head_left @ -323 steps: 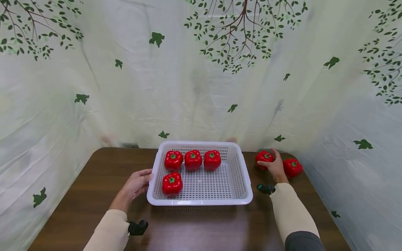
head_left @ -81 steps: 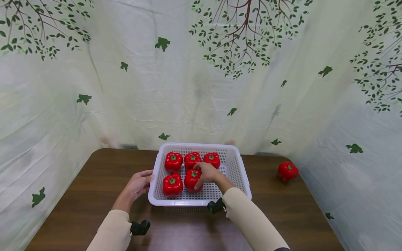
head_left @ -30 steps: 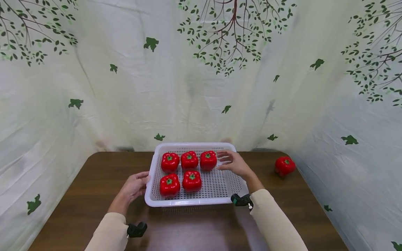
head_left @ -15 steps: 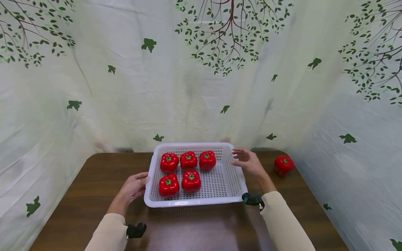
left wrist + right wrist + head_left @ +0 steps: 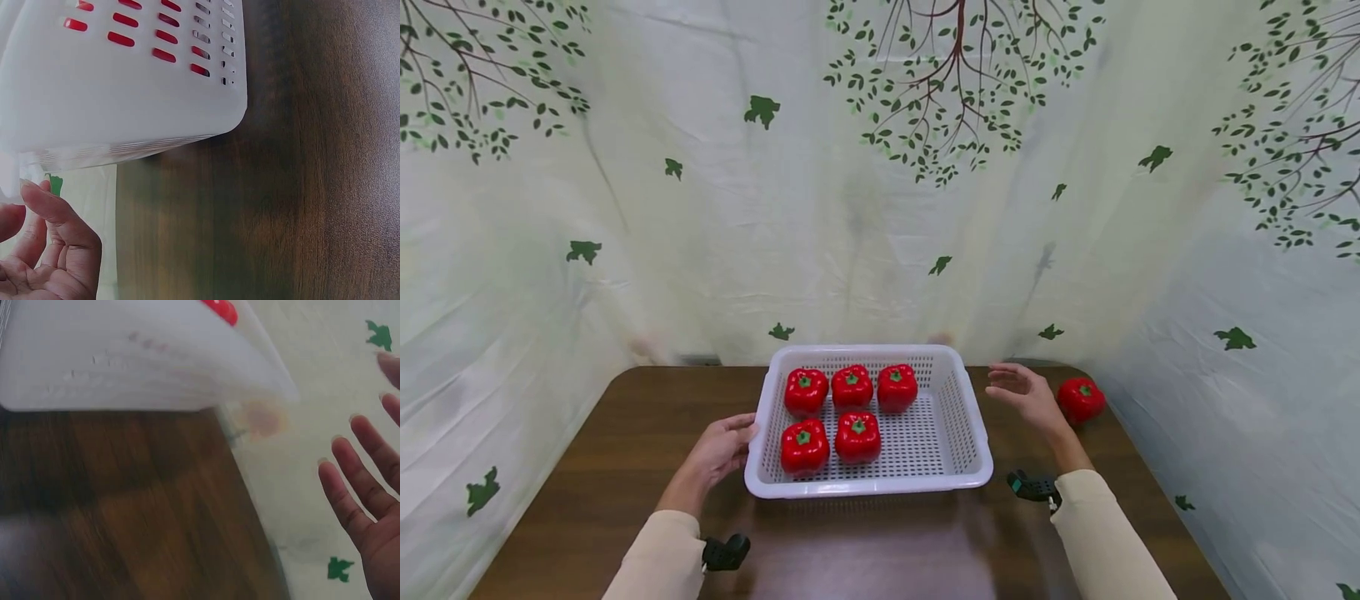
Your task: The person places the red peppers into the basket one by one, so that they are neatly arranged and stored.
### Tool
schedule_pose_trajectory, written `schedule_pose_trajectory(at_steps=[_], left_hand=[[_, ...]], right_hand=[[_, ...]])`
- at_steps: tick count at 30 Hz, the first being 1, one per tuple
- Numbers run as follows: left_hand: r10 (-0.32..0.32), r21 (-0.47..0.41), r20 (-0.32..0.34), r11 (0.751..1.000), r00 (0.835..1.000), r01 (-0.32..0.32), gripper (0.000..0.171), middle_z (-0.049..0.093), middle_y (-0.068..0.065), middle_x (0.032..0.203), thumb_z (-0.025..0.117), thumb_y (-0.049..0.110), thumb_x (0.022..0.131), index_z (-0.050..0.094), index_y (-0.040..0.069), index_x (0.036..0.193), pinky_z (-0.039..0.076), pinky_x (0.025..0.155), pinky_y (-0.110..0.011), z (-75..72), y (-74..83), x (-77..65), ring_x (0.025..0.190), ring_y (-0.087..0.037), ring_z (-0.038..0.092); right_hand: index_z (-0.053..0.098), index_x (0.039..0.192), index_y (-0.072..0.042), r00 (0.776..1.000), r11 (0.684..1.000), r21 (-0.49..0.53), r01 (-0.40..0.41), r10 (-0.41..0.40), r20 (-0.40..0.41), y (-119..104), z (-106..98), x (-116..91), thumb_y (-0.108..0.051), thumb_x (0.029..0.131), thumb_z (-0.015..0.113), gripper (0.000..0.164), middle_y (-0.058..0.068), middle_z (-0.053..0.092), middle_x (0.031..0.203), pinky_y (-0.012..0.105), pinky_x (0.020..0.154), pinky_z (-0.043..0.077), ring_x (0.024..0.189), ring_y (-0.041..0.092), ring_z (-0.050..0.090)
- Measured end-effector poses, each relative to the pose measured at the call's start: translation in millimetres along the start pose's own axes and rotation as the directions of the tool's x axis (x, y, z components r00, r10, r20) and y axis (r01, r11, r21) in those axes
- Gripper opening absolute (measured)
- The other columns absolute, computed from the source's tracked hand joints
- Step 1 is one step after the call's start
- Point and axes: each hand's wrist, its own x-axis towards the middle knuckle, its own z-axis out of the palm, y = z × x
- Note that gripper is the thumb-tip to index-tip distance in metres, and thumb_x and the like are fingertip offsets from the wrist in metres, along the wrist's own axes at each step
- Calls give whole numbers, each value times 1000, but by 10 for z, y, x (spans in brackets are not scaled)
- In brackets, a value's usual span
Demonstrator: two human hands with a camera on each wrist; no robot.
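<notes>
A white perforated plastic basket holds several red bell peppers, three in the back row and two in the front. My left hand grips the basket's left rim; in the left wrist view the fingertips are right at that rim. My right hand is in the air over the table, right of the basket, with its fingers extended and nothing in them. Just beyond it, a lone red bell pepper sits near the table's back right corner. The right wrist view shows the spread fingers beside the basket's side.
The basket stands on a dark brown wooden table. A pale curtain printed with leaves and branches closes off the back and both sides, close to the table's far edge.
My right hand let go of a bell pepper in the basket's front row, rose, and moved right past the rim toward the lone pepper. My left hand has stayed at the left rim.
</notes>
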Motion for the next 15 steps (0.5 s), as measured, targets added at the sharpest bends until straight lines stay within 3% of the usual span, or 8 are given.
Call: schedule_pose_trajectory(at_steps=[6, 15], left_hand=[[2, 0, -2, 1000, 1000, -2, 56, 44, -32, 136, 51, 21, 101, 32, -7, 145, 51, 90, -47, 11, 28, 18, 100, -27, 62], [-10, 10, -1, 1000, 1000, 10, 55, 42, -32, 137, 50, 20, 101, 31, -5, 146, 50, 92, -49, 15, 8, 18, 103, -29, 61]], right_hand=[[51, 134, -5, 996, 995, -87, -54, 47, -72, 131, -212, -59, -36, 91, 67, 55, 20, 53, 132, 54, 98, 43, 120, 39, 51], [46, 136, -4, 989, 987, -152, -56, 33, -147, 317, -552, -157, -27, 86, 74, 62, 25, 49, 134, 57, 103, 37, 124, 43, 44]])
